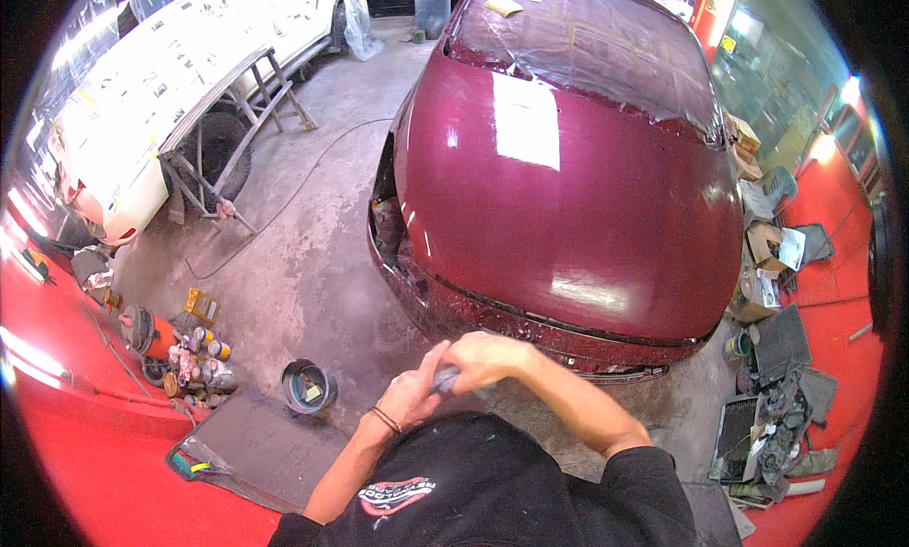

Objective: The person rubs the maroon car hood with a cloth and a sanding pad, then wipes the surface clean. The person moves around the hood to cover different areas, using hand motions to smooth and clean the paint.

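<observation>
Close in front of my chest, my left hand (413,390) and my right hand (485,358) come together. Both are closed around a small grey, cloth-like bundle (445,379), most of it hidden by the fingers. Just beyond my hands stands a dark red car with its glossy hood (568,215) toward me. Its front bumper (530,334) is the part nearest my hands, and they appear apart from it. A dark bucket (309,403) with something pale inside sits on the floor, left of my left forearm.
A white car (237,35) partly wrapped in sheeting stands at the far left, beside a metal trestle (248,121). A thin hose (284,206) crosses the floor. Paint cans (204,337) cluster by the left red wall. Boxes (762,244) and a radiator (737,438) line the right side.
</observation>
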`<state>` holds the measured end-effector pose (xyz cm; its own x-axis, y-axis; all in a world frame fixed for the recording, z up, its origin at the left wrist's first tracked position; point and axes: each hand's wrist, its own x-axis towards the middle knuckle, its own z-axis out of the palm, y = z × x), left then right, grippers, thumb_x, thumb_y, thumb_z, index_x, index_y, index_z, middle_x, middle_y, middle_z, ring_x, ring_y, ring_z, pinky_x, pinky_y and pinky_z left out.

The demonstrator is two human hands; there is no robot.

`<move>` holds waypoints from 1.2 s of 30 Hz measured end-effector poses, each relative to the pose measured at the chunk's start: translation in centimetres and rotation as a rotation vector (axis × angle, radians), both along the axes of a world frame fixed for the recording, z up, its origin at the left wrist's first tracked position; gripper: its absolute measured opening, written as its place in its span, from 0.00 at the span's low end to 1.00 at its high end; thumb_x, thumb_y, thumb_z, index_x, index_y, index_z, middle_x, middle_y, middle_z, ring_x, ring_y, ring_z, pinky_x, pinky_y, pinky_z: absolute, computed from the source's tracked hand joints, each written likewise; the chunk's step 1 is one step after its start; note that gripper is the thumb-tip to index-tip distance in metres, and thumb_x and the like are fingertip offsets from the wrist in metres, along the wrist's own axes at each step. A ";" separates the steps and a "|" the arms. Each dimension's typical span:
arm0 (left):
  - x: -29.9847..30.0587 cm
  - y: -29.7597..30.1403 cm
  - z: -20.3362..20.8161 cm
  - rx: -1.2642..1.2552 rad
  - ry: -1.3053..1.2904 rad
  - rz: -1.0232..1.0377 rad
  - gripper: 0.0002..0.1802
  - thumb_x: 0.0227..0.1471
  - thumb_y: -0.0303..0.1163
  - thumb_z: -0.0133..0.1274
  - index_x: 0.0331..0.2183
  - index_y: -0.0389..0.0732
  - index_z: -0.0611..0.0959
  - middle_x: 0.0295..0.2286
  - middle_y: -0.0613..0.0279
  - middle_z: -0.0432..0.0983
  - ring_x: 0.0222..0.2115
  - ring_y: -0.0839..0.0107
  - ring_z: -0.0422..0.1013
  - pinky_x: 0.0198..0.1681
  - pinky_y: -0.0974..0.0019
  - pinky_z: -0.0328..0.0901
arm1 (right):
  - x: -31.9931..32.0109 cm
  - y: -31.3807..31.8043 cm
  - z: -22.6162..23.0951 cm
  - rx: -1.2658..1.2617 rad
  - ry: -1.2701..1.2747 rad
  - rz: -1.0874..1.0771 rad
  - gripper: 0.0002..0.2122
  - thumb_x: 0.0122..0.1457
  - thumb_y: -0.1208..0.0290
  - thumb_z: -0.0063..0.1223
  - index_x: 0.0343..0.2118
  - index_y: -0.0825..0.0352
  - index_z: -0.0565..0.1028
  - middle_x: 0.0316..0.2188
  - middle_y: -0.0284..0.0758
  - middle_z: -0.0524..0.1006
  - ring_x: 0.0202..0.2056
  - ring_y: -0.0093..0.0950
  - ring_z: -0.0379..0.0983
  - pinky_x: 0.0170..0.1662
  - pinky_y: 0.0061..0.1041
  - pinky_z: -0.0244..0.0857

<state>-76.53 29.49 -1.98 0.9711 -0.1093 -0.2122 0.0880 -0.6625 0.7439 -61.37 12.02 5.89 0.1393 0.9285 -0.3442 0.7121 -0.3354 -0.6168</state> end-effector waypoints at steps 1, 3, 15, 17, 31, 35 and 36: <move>0.1 -0.1 0.1 0.033 -0.105 -0.043 0.43 0.55 0.35 0.66 0.68 0.43 0.67 0.36 0.36 0.83 0.41 0.39 0.82 0.46 0.47 0.75 | 0.9 -1.1 -1.5 -0.029 -0.007 0.027 0.21 0.53 0.57 0.63 0.43 0.69 0.83 0.35 0.50 0.85 0.38 0.49 0.84 0.44 0.45 0.77; 0.9 0.1 1.6 -0.135 0.054 -0.114 0.30 0.58 0.36 0.64 0.59 0.41 0.75 0.35 0.37 0.83 0.38 0.41 0.82 0.44 0.49 0.75 | 2.3 -3.7 -2.2 -0.130 0.115 -0.032 0.21 0.55 0.55 0.64 0.44 0.69 0.83 0.32 0.46 0.85 0.34 0.42 0.85 0.41 0.40 0.78; 5.2 -5.3 -2.6 -0.720 -0.040 0.341 0.30 0.73 0.45 0.52 0.64 0.33 0.71 0.57 0.56 0.75 0.58 0.66 0.70 0.63 0.61 0.64 | -2.9 -8.7 -15.4 0.558 1.399 -0.901 0.33 0.73 0.49 0.57 0.72 0.64 0.64 0.66 0.40 0.72 0.66 0.36 0.70 0.65 0.49 0.71; 6.1 -6.8 -0.9 -0.660 -0.086 0.170 0.35 0.73 0.48 0.49 0.69 0.34 0.69 0.64 0.47 0.72 0.66 0.53 0.68 0.69 0.54 0.60 | -4.3 -7.4 -15.3 0.619 1.465 -0.885 0.37 0.71 0.48 0.58 0.75 0.61 0.57 0.70 0.35 0.69 0.66 0.36 0.70 0.68 0.50 0.66; 11.4 -5.2 -1.1 0.475 -0.454 0.072 0.37 0.64 0.55 0.56 0.70 0.60 0.71 0.73 0.41 0.52 0.72 0.36 0.51 0.69 0.26 0.50 | -4.5 -15.5 -16.5 0.517 1.257 -1.396 0.11 0.66 0.61 0.63 0.40 0.65 0.83 0.36 0.32 0.83 0.38 0.27 0.80 0.47 0.31 0.73; 17.4 -4.8 -1.8 0.530 -0.484 0.073 0.38 0.65 0.59 0.53 0.71 0.63 0.69 0.75 0.42 0.45 0.75 0.36 0.43 0.69 0.19 0.44 | -6.3 -19.8 -19.7 0.397 1.144 -1.532 0.13 0.64 0.58 0.65 0.40 0.65 0.83 0.34 0.29 0.82 0.37 0.26 0.78 0.45 0.30 0.70; 19.9 -4.6 -2.2 0.543 -0.483 0.058 0.38 0.65 0.61 0.51 0.72 0.64 0.68 0.75 0.42 0.43 0.75 0.37 0.41 0.70 0.18 0.41 | -6.9 -21.2 -21.1 0.355 1.085 -1.591 0.14 0.63 0.58 0.66 0.40 0.64 0.83 0.34 0.29 0.82 0.37 0.26 0.77 0.44 0.30 0.70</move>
<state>-56.64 24.94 -4.16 0.9712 -0.0558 0.2315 -0.1205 -0.9535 0.2761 -68.25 -9.22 -15.23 0.6736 0.2276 -0.7032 -0.7272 0.0338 -0.6856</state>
